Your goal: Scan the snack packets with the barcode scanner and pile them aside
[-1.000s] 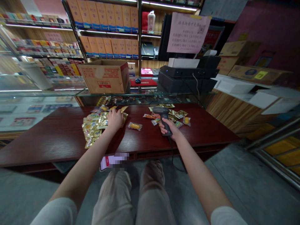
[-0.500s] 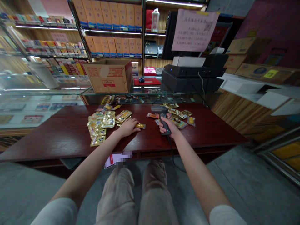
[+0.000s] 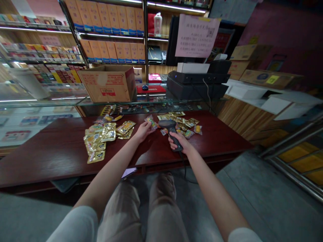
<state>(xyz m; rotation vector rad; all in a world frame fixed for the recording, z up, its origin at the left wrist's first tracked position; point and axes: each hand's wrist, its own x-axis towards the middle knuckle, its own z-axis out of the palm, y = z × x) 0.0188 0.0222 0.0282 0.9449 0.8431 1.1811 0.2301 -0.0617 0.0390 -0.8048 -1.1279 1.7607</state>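
My right hand [image 3: 180,142] is wrapped round the handle of a dark barcode scanner [image 3: 172,129], its head pointing left. Between the fingers of my left hand [image 3: 144,131] is a small clear snack packet [image 3: 150,121], raised a little above the table, just left of the scanner's head. Gold snack packets [image 3: 97,143] lie in a loose pile on the left of the dark red table [image 3: 55,151]. More gold packets [image 3: 171,116] and clear-wrapped yellow snacks [image 3: 198,129] are spread behind and to the right of the scanner.
A cardboard box [image 3: 107,84] stands on the glass counter behind the table. Right of it are a mouse [image 3: 145,87] and a monitor with a pink paper sign [image 3: 196,35]. The scanner's cable [image 3: 185,168] hangs over the table's front edge. A phone [image 3: 128,172] lies below that edge.
My left hand has lifted a packet off the table and moved it up and right, close to the scanner. The scanner stays in my right hand. The whole view has shifted slightly.
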